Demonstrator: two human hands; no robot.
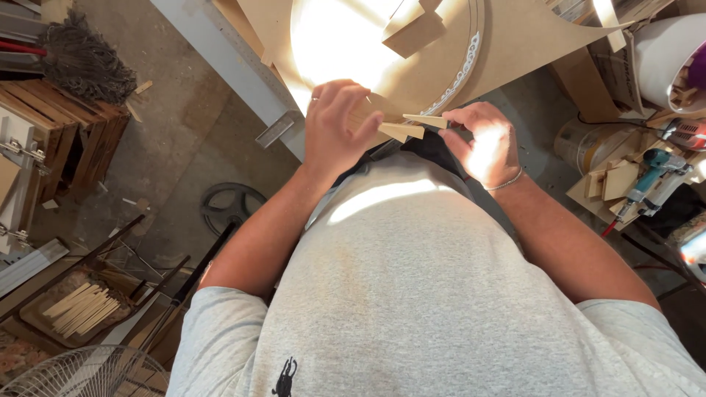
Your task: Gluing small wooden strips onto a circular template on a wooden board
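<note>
Wooden wedges (409, 126) are sitting pinched in both your hands, left hand (337, 129) and right hand (482, 143) fingers closed on them; keep tips aligned above the worktop (515, 44)

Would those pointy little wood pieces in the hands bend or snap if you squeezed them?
The thin wood wedges probably stay stiff: their edges look straight and flat between the left hand and right hand. They seem light, since fingertips alone hold them. The tapered tips look thin, so they might chip or snap if pressed hard.
</note>
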